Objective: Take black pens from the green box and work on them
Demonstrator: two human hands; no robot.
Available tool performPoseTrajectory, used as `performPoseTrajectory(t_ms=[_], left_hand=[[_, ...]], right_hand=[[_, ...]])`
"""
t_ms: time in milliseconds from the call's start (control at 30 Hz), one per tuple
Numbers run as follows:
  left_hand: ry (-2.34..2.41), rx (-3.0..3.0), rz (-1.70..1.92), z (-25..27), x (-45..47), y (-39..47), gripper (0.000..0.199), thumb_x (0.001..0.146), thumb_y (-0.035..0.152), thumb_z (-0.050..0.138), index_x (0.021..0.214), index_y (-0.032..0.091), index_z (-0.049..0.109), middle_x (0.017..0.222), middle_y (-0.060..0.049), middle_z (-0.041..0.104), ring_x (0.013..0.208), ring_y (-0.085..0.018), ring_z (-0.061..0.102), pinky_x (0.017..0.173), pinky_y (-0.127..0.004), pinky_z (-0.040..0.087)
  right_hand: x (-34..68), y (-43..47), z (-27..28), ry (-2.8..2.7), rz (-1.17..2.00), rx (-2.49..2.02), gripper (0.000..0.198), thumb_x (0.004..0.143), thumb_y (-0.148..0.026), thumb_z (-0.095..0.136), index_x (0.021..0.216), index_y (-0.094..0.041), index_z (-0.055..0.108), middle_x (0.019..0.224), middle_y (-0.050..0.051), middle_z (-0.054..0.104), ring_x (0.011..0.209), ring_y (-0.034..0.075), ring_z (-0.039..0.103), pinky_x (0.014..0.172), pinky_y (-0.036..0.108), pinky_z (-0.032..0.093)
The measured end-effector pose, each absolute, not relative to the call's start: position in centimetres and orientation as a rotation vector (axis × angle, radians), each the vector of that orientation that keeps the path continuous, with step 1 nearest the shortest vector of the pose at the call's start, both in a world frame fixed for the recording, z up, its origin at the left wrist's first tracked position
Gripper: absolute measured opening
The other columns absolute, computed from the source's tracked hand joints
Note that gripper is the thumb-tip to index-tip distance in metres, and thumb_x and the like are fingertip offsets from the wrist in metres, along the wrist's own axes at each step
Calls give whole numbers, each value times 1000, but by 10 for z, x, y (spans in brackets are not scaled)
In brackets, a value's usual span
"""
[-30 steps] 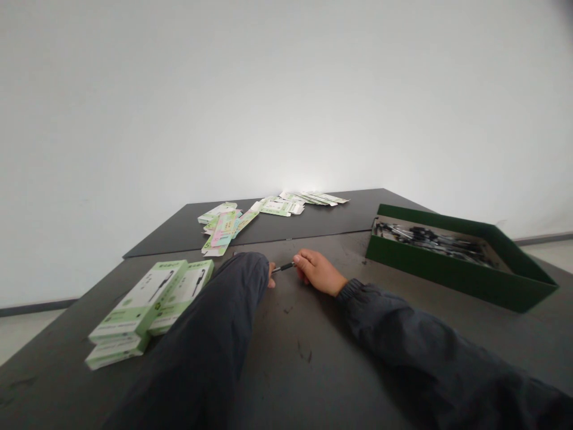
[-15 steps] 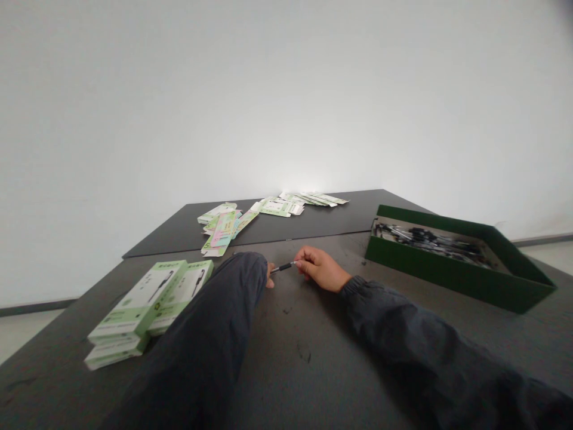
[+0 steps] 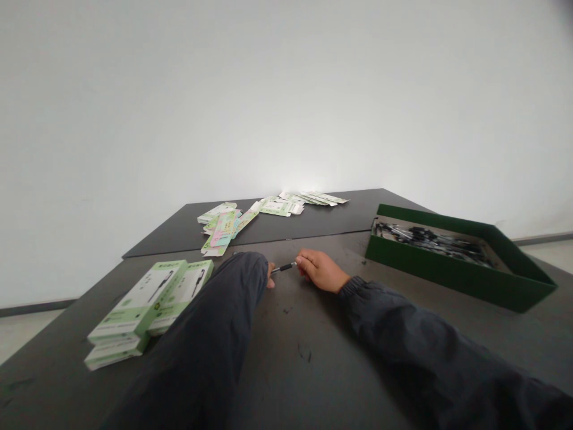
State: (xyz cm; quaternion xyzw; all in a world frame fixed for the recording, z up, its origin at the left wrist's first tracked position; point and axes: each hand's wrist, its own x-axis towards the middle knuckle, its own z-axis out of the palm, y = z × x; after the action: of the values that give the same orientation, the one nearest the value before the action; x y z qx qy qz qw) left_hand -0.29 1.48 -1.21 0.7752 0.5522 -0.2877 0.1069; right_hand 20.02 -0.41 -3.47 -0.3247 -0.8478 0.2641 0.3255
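Observation:
A pen (image 3: 285, 267) with a black grip lies level above the table, its tip pointing right. My left hand (image 3: 271, 276) is closed on its rear part; most of this hand is hidden behind my dark sleeve. My right hand (image 3: 323, 270) is closed right at the pen's tip, thumb and fingers pressed together. Whether it touches the tip or pinches something small cannot be made out.
A green open box (image 3: 452, 280) full of pens stands on the right. Stacked white-and-green pen boxes (image 3: 138, 301) lie at the left. Flattened cartons (image 3: 275, 206) and colourful cartons (image 3: 221, 232) spread over the back of the dark table (image 3: 304, 382).
My right fingers have curled in more and shifted slightly right at the pen's tip. The left hand and the pen have hardly moved.

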Motion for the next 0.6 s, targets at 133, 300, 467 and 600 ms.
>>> performPoseTrajectory(t_ms=[133,300,467,600], left_hand=[[1631,2304,-826,-12,-2,14,69,70,44,55,131,16,39,119,-16,53,102,-32,51,83,-38,39],[1634,2324,-840,-12,-1,12,68,71,43,53,130,13,39,118,-17,53,101,-31,52,83,-37,39],[1621,2316,-867,-11,-2,12,67,72,44,52,130,14,39,127,-16,46,107,-30,48,87,-36,37],[1624,2341,-829,-15,-4,14,65,70,44,52,128,16,42,122,-15,50,103,-29,51,86,-38,38]], right_hand=[[200,-5,-37,-2199,720,-843,17,85,-31,42,79,-17,50,67,-1,54,60,9,47,58,21,33],[199,-6,-37,-2185,735,-803,9,82,-25,46,82,-17,51,69,-1,55,62,9,47,59,21,34],[200,-6,-33,-2195,685,-784,11,82,-25,47,78,-16,53,69,-1,54,65,10,47,60,21,34],[200,-6,-32,-2230,644,-769,16,83,-27,45,74,-16,53,67,-1,53,64,11,47,60,21,32]])
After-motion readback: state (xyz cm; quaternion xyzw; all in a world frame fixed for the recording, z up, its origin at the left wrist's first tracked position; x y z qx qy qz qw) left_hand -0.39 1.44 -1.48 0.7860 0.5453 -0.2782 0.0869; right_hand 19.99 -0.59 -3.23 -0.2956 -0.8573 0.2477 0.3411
